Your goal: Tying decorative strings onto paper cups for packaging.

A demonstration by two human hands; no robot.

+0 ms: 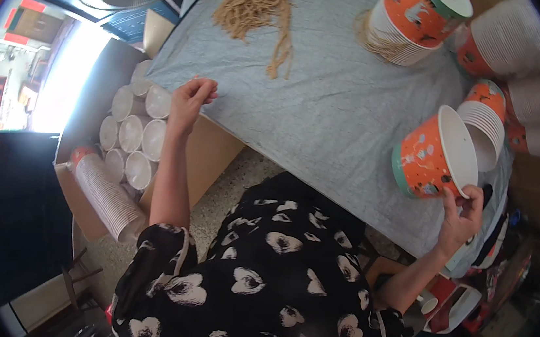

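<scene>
The right hand grips an orange paper bucket with a white inside and a teal base band, fingers curled over the lower part of its rim and thumb against the outside, so the bucket lies on its side with its mouth turned to the right, at the right edge of a table covered in a wrinkled pale blue-grey cloth. The left hand rests at the table's near left edge, fingers bent and drawn together at the tips; whether they pinch anything cannot be told. Just beyond the held bucket lies a nested stack of the same orange buckets, and another stack lies on its side at the far end of the table. A loose bundle of tan string lengths lies on the cloth at the far left. Below the table's left edge, a brown cardboard box holds stacks of clear plastic lids.
</scene>
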